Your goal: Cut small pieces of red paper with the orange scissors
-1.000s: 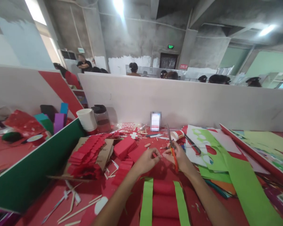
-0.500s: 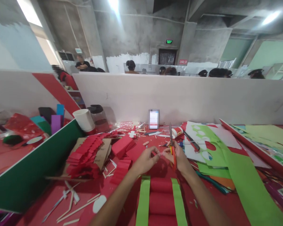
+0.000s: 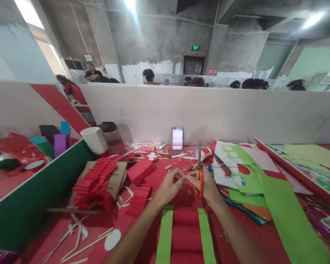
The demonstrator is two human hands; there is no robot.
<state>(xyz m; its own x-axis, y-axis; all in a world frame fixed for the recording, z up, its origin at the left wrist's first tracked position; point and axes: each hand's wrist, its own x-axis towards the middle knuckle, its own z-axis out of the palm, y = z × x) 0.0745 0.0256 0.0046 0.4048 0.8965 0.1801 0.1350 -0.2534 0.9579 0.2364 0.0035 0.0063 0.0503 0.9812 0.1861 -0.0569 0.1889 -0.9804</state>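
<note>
My left hand (image 3: pixel 171 187) is closed in a pinch, its fingertips almost meeting those of my right hand (image 3: pixel 207 185). Whatever lies between the fingertips is too small to make out. Scissors (image 3: pixel 200 176) with red and yellow handles hang on my right hand, blades pointing up and away from me, while the thumb and forefinger pinch towards the left. Below both hands, a row of red rolls (image 3: pixel 184 234) lies on the table, crossed by two light-green strips (image 3: pixel 205 227).
Pleated red paper (image 3: pixel 95 183) and wooden sticks (image 3: pixel 84 244) lie left, beside a green divider (image 3: pixel 44 190). Green sheets (image 3: pixel 280 209) and a black-handled tool (image 3: pixel 222 164) are right. A phone (image 3: pixel 177 138) leans on the white partition (image 3: pixel 222 113). A paper cup (image 3: pixel 95 141) and jar (image 3: pixel 112 137) stand back left.
The whole view has shifted slightly, so things appear a little further left. Both hands keep nearly the same pose, with the scissors still in the right; their blades look slightly more upright.
</note>
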